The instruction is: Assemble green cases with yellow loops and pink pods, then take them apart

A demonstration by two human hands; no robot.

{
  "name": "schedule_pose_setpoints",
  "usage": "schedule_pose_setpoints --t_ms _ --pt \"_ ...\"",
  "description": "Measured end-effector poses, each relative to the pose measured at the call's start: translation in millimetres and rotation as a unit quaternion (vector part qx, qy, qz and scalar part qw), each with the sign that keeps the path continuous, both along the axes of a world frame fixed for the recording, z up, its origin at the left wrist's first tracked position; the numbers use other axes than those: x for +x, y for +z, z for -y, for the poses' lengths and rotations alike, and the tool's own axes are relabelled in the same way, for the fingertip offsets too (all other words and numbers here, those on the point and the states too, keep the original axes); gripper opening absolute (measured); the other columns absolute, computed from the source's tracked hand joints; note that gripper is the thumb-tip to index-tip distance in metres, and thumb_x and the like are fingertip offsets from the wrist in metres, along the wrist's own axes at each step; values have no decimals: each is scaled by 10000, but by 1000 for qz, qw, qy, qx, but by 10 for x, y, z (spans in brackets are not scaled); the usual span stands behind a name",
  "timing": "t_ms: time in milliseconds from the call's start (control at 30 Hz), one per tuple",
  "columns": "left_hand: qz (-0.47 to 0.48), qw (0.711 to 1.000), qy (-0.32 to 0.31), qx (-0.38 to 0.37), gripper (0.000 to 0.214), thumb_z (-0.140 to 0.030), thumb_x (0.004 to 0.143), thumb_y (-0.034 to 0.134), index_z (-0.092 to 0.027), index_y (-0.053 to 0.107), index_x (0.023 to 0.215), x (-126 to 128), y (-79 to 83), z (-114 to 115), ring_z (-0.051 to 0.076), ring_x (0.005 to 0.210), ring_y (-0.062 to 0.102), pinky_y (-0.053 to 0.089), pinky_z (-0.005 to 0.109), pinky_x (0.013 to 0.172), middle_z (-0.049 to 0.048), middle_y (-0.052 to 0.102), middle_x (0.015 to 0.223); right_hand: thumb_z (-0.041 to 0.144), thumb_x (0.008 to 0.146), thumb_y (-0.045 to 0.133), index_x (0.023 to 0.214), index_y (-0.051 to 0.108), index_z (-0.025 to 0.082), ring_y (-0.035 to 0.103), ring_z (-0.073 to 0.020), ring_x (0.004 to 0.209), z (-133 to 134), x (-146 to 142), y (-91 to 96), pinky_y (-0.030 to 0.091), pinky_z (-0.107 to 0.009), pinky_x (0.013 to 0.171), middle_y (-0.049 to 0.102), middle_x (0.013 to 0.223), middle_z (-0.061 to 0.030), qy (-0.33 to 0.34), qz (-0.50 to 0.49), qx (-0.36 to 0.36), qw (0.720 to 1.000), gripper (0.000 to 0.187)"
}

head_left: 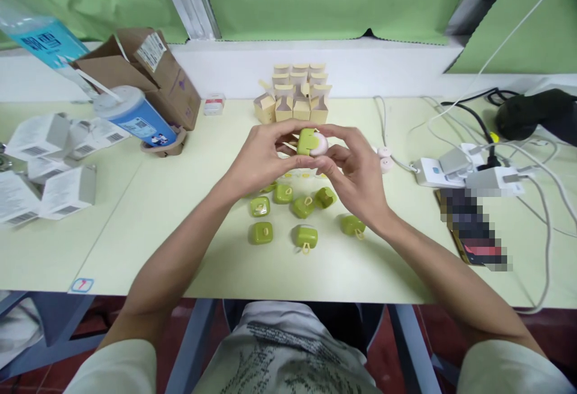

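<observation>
Above the middle of the table, my left hand (265, 155) grips a small glossy green case (307, 141) between thumb and fingers. My right hand (354, 172) is closed around its other side, with the fingers on a pale pink rounded piece (320, 143) set against the case. Whether that piece sits inside or only touches the case, I cannot tell. Below my hands lie several similar green cases (262, 233) with yellow loops. One case (325, 197) among them appears to have an open, hollow side. Two pale pink round pieces (384, 158) rest beyond my right hand.
Small open cream boxes (283, 109) stand in rows at the back. White boxes (67, 191), a blue cup (139, 121) and a cardboard carton (175, 90) are on the left. To the right lie a power strip (433, 175), cables and a phone (471, 229).
</observation>
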State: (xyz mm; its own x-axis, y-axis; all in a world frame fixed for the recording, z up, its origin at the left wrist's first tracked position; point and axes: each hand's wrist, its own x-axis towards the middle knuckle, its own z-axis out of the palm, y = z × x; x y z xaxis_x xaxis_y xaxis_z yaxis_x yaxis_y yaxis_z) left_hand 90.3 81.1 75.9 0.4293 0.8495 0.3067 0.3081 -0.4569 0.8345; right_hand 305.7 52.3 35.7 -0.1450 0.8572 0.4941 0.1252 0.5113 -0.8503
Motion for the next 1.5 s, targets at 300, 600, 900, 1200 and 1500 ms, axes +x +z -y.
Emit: schedule_pose_setpoints --t_ms 300,600,900,1200,1500 --pt "23 997 -32 -68 901 -867 903 789 -184 774 1490 68 -28 50 341 1343 752 634 431 1139 142 803 1451 602 1107 699 1365 772 275 750 -235 916 -21 135 69 709 -408 812 733 1163 -84 -103 192 147 965 424" --pt "-98 986 89 97 547 -519 1165 504 -180 759 1511 173 -130 150 186 967 740 587 309 920 93 840 1229 512 1161 617 1255 664 236 695 -266 890 -27 74 -43 621 -419 760 705 1136 -116 -95 287 184 935 295" --pt "-169 982 63 61 455 -357 1119 471 -200 847 1320 148 1 196 148 649 563 451 297 672 -5 754 806 281 1115 582 1185 614 228 650 -238 849 -43 80 1 540 -374 700 674 1103 -96 -51 321 191 926 94" --pt "-164 985 43 31 418 -336 1104 479 -201 817 1309 171 -64 145 158 683 622 487 292 704 -7 762 806 233 993 614 1084 625 229 671 -234 772 -97 90 -58 504 -352 601 709 1007 -86 -83 354 204 909 91" --pt "-123 991 8 52 459 -464 1181 477 -194 846 1146 150 -73 61 221 975 745 546 328 861 77 842 1120 425 928 756 973 628 269 771 -211 791 -123 127 11 694 -362 677 765 925 -10 -89 207 120 967 207"
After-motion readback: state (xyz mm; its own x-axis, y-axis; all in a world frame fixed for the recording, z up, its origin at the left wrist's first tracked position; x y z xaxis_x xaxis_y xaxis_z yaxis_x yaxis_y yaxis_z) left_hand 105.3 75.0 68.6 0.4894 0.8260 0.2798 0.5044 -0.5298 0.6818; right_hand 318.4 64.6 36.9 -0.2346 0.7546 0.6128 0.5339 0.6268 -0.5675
